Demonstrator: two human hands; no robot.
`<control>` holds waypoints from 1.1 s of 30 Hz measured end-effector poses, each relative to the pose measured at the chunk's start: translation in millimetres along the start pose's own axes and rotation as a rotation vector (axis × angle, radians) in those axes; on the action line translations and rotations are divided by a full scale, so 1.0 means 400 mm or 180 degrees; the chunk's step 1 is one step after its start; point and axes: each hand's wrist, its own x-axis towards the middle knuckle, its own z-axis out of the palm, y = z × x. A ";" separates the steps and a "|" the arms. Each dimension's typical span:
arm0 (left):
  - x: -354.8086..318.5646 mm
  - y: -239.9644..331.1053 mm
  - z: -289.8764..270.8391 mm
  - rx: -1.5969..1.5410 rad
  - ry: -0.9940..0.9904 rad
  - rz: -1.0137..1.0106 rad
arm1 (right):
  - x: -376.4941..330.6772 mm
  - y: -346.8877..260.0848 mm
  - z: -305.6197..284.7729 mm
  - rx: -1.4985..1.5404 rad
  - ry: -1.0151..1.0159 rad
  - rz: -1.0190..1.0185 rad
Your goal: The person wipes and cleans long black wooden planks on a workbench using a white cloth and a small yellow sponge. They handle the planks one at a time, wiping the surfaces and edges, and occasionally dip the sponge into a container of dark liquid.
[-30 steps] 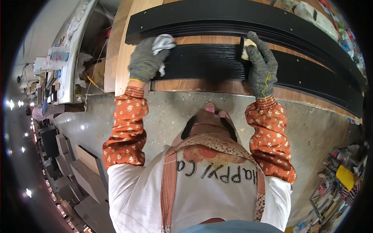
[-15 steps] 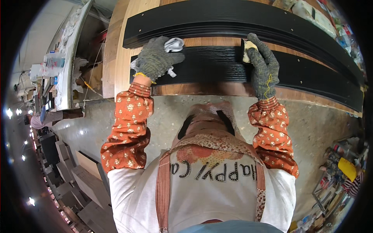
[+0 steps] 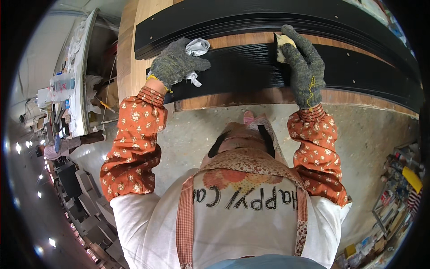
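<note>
A long black grooved board (image 3: pixel 242 67) lies crosswise on the bench in front of me. My left hand (image 3: pixel 177 62), in a grey knitted glove, is on its left end, closed on a crumpled white cloth (image 3: pixel 197 47) that pokes out past the fingers and below the palm. Farther right, my gloved right hand (image 3: pixel 307 71) grips a cream foam block (image 3: pixel 283 42) with a dark face, set against the same board. Two fingers reach forward along the block; the thumb side is partly hidden.
Beyond lies a second black board (image 3: pixel 251 20), a strip of wood-coloured bench (image 3: pixel 242 40) between them. A white-edged table (image 3: pixel 83 80) with plastic bags stands at left. Stacked grey panels (image 3: pixel 85 188) are lower left, and a person (image 3: pixel 56 150) is far left. A cluttered rack (image 3: pixel 394 193) stands right.
The whole view has shifted slightly, with the boards sitting higher in the picture. Both hands keep nearly the same places on the near board, still holding the cloth and the foam block.
</note>
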 end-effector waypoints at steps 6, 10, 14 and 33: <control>0.005 -0.012 -0.027 -0.0025 -0.0131 0.0179 | 0.002 0.003 0.007 0.0193 -0.0026 0.0135; -0.022 0.029 -0.012 -0.0835 0.0065 0.0058 | 0.002 -0.010 0.011 0.0076 0.0026 0.0138; -0.065 0.127 0.061 -0.0234 0.1578 0.1259 | 0.001 -0.010 0.005 0.0214 -0.0025 0.0031; -0.217 -0.108 0.068 0.0862 0.2142 0.0785 | -0.036 -0.033 0.049 0.0039 -0.0865 -0.0463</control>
